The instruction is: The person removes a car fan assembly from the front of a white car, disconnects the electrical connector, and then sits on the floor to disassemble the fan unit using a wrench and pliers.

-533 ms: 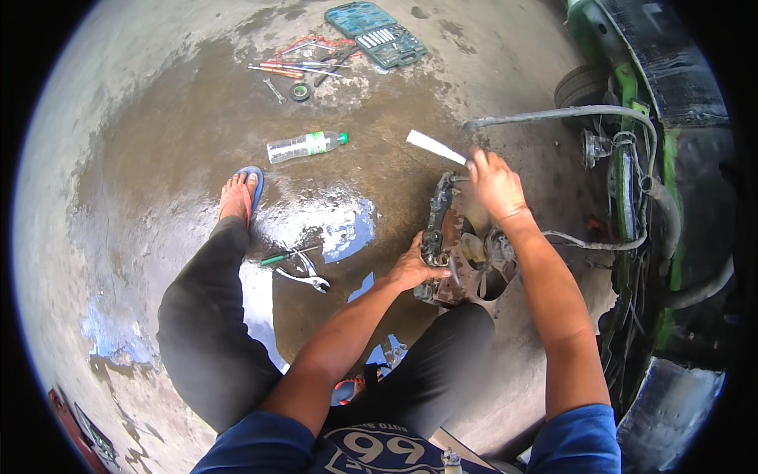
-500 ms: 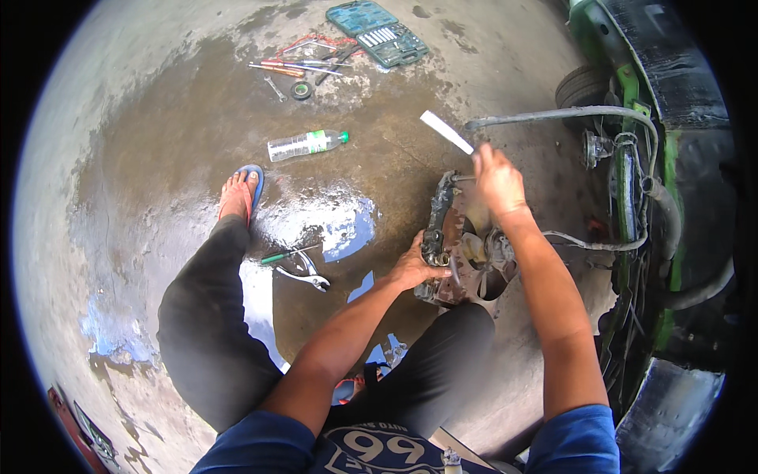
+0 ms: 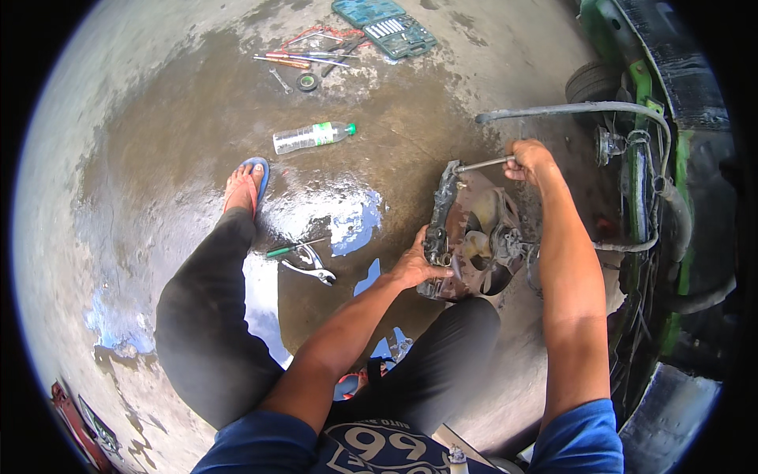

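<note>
A dirty radiator with a fan (image 3: pixel 483 237) stands tilted on the wet floor in front of my right knee. My left hand (image 3: pixel 417 267) grips its near left end, thumb stretched toward the fan and fingers round the dark side tank (image 3: pixel 439 213). At its far end my right hand (image 3: pixel 530 162) is closed around the outer end of a slim shiny metal rod (image 3: pixel 485 163). The rod's other end meets the tank's top corner; whether it is fixed there or only touching, I cannot tell.
Slip-joint pliers (image 3: pixel 314 268) and a green-handled screwdriver (image 3: pixel 286 250) lie left of the radiator. Beyond are a plastic bottle (image 3: pixel 314 137), black tape (image 3: pixel 307 81), a wrench (image 3: pixel 280 80), screwdrivers (image 3: pixel 296 60) and a socket case (image 3: pixel 397 39). A vehicle's front with hoses (image 3: pixel 584 110) borders the right.
My right hand has moved right and slightly up. The bright strip angled up-left from it has gone from sight; a metal rod now runs from it to the radiator's corner. My left hand keeps its grip.
</note>
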The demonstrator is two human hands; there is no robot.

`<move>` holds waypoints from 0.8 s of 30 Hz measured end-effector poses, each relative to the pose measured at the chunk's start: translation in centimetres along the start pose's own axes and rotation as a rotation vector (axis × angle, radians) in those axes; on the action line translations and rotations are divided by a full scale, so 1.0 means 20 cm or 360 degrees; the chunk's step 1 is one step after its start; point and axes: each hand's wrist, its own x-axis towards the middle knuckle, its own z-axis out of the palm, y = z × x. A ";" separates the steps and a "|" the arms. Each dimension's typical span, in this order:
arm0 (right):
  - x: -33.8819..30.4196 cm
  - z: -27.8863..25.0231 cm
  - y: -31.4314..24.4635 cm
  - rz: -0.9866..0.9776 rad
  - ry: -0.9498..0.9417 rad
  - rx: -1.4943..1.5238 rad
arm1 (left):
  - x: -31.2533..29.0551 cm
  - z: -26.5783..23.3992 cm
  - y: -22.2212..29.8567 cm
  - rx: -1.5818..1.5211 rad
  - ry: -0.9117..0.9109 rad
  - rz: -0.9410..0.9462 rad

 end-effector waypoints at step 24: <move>-0.04 -0.21 0.11 -0.1939 -0.0206 -0.1743 | 0.07 -0.10 0.06 0.0192 -0.0113 -0.0009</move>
